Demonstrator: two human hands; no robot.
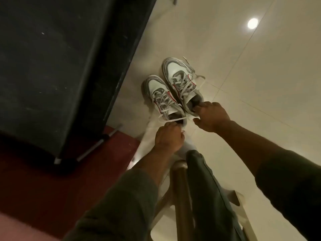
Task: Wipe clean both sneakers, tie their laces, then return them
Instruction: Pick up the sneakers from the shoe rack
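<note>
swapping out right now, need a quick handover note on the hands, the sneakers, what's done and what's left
Left hand: at the heel of the near sneaker, apparently pinching its loose lace.
Right hand: fingers at the heel opening of the far sneaker, thumb near the same lace.
Both sneakers stand side by side on the tiled floor, beside a dark cabinet.
Done: cannot tell whether they have been wiped.
Left: laces on both are untied; tie them, then return the pair.
</note>
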